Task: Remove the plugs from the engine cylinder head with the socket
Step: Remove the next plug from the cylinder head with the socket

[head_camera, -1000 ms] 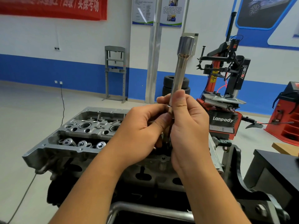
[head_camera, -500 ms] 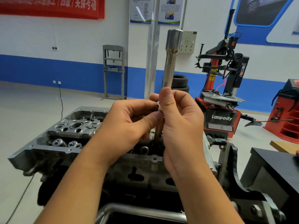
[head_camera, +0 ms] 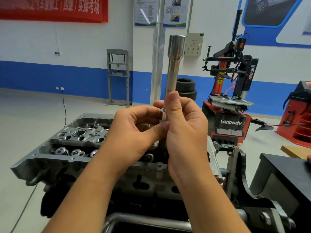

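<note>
A long steel socket [head_camera: 173,69] stands nearly upright in front of me, its wider end at the top. My right hand [head_camera: 185,132] grips its lower shaft, thumb pressed up along the metal. My left hand [head_camera: 134,132] pinches the socket's lower part between thumb and fingers, just left of the right hand. Below both hands lies the grey engine cylinder head [head_camera: 72,140] on its stand, with valve springs showing in the open left half. The socket's lower tip and the plug holes under my hands are hidden.
A red and black tyre changer [head_camera: 230,105] stands behind on the right, with stacked tyres [head_camera: 186,89] and a grey press frame [head_camera: 117,76] by the blue-striped wall. A dark bench [head_camera: 286,174] sits at the right. The stand's metal tube [head_camera: 143,221] runs close below my wrists.
The socket and both hands have stayed together while the view shifted; the cylinder head now appears further left and lower. My grip on the socket looks the same.
</note>
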The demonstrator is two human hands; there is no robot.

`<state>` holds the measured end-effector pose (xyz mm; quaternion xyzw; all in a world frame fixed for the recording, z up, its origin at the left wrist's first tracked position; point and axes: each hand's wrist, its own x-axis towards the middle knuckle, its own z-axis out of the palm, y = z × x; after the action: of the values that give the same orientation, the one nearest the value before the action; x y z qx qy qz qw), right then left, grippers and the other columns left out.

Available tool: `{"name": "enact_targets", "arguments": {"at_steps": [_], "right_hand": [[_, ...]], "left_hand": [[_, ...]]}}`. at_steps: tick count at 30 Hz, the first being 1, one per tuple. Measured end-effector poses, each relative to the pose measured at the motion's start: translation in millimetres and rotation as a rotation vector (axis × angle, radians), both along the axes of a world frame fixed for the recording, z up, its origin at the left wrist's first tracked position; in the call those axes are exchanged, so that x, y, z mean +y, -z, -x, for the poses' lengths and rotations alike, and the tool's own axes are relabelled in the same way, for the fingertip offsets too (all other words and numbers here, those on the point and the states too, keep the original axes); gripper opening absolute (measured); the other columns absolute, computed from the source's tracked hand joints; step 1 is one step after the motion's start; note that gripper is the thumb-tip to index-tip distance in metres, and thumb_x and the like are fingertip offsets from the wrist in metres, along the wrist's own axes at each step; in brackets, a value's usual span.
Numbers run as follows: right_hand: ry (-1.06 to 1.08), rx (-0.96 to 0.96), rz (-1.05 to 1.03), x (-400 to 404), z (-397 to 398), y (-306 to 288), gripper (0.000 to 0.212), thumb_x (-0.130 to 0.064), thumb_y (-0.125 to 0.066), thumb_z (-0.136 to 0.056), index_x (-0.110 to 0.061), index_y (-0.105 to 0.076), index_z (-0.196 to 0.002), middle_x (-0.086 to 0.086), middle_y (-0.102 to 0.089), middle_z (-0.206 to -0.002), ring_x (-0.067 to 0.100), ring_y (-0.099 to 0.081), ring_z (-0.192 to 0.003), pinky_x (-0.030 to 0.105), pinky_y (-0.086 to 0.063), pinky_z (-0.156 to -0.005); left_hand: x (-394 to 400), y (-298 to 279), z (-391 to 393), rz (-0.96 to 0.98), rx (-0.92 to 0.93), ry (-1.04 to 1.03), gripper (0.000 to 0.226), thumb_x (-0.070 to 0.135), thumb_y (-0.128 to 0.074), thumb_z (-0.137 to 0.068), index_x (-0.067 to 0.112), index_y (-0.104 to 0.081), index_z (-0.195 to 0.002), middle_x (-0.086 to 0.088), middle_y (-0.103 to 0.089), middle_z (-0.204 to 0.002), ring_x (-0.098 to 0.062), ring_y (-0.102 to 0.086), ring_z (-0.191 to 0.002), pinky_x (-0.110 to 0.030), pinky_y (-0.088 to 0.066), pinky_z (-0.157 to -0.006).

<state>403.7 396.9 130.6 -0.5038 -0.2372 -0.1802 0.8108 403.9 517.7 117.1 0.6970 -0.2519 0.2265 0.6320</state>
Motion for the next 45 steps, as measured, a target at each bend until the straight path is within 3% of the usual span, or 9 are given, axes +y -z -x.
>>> {"name": "enact_targets", "arguments": {"at_steps": [5, 10, 13, 19, 28, 33, 39, 43, 45], "right_hand": [[-0.021, 0.055, 0.053, -1.0, 0.7, -1.7, 0.049, -0.058, -0.058, -0.088, -0.011, -0.073, -0.089, 0.013, -0.071, -0.08, 0.029, -0.066, -0.06, 0.035, -0.054, -0.043], [-0.036, 0.05, 0.019, -0.9, -1.7, -1.8, 0.038, -0.054, -0.067, -0.082, -0.017, -0.073, -0.088, 0.012, -0.076, -0.092, 0.027, -0.074, -0.089, 0.053, -0.063, -0.085], [-0.034, 0.014, 0.008, 0.2, 0.2, -0.7, 0.03, -0.042, -0.077, -0.08, -0.015, -0.068, -0.089, 0.019, -0.074, -0.093, 0.022, -0.072, -0.08, 0.041, -0.065, -0.075], [-0.05, 0.003, 0.001, -1.5, 3.6, -0.3, 0.033, -0.042, -0.078, -0.079, -0.012, -0.065, -0.086, 0.005, -0.071, -0.072, 0.021, -0.061, -0.047, 0.03, -0.047, -0.036], [-0.018, -0.028, 0.027, -3.1, -0.6, 2.6, 0.019, -0.023, -0.081, -0.087, -0.007, -0.072, -0.09, 0.008, -0.073, -0.08, 0.017, -0.071, -0.068, 0.025, -0.056, -0.055], [0.061, -0.023, 0.045, 0.4, -2.6, 3.3, 0.016, -0.03, -0.086, -0.077, -0.026, -0.07, -0.082, 0.006, -0.074, -0.082, 0.022, -0.072, -0.074, 0.034, -0.061, -0.07], [0.039, -0.053, 0.023, -0.6, -1.0, 1.8, 0.012, -0.023, -0.082, -0.087, -0.019, -0.072, -0.081, 0.005, -0.073, -0.078, 0.019, -0.071, -0.071, 0.028, -0.06, -0.066], [-0.018, -0.043, 0.048, -2.3, 2.1, 1.9, 0.015, -0.019, -0.079, -0.089, -0.009, -0.07, -0.084, 0.004, -0.068, -0.067, 0.019, -0.063, -0.054, 0.028, -0.053, -0.045], [-0.036, -0.031, 0.049, -2.2, 2.3, 2.4, 0.019, -0.021, -0.079, -0.089, -0.005, -0.068, -0.086, 0.007, -0.065, -0.064, 0.022, -0.056, -0.048, 0.029, -0.048, -0.038]], "left_hand": [[0.5, 1.0, -0.4, 0.017, -0.014, 0.111, 0.027, 0.035, -0.067, -0.093, 0.028, -0.078, -0.116, 0.006, -0.071, -0.077, -0.007, -0.059, -0.055, -0.018, -0.047, -0.051], [-1.8, 2.8, -0.3, 0.043, -0.031, 0.001, 0.024, 0.033, -0.078, -0.083, 0.023, -0.079, -0.105, 0.002, -0.08, -0.095, -0.004, -0.072, -0.073, -0.014, -0.054, -0.06], [-2.3, 4.0, 0.3, -0.01, -0.057, -0.096, 0.026, 0.038, -0.077, -0.083, 0.025, -0.077, -0.105, 0.001, -0.08, -0.1, -0.014, -0.077, -0.09, -0.029, -0.062, -0.074], [-1.9, 1.5, 3.7, -0.06, -0.011, 0.064, 0.028, 0.029, -0.063, -0.1, 0.021, -0.073, -0.125, 0.008, -0.076, -0.086, -0.01, -0.057, -0.054, -0.018, -0.046, -0.05], [-3.5, -0.9, 4.5, -0.049, -0.028, 0.016, 0.031, 0.024, -0.065, -0.094, 0.013, -0.074, -0.121, 0.001, -0.08, -0.105, 0.006, -0.066, -0.066, -0.008, -0.049, -0.06], [-3.7, 1.7, 3.7, -0.028, -0.054, -0.038, 0.035, 0.03, -0.072, -0.083, 0.017, -0.075, -0.115, -0.002, -0.08, -0.104, -0.02, -0.077, -0.1, -0.041, -0.065, -0.085], [-4.9, 4.5, 4.1, -0.005, -0.088, -0.106, 0.026, 0.03, -0.081, -0.084, 0.022, -0.078, -0.108, -0.001, -0.08, -0.1, -0.033, -0.077, -0.09, -0.056, -0.064, -0.079], [-2.7, 2.7, 6.9, -0.047, -0.063, -0.003, 0.026, 0.02, -0.067, -0.096, 0.022, -0.076, -0.12, -0.002, -0.078, -0.094, -0.009, -0.068, -0.066, -0.023, -0.055, -0.057], [-1.6, 2.4, 6.9, -0.059, -0.047, 0.01, 0.027, 0.02, -0.063, -0.098, 0.025, -0.075, -0.121, -0.006, -0.076, -0.089, -0.01, -0.059, -0.057, -0.021, -0.048, -0.052]]}}
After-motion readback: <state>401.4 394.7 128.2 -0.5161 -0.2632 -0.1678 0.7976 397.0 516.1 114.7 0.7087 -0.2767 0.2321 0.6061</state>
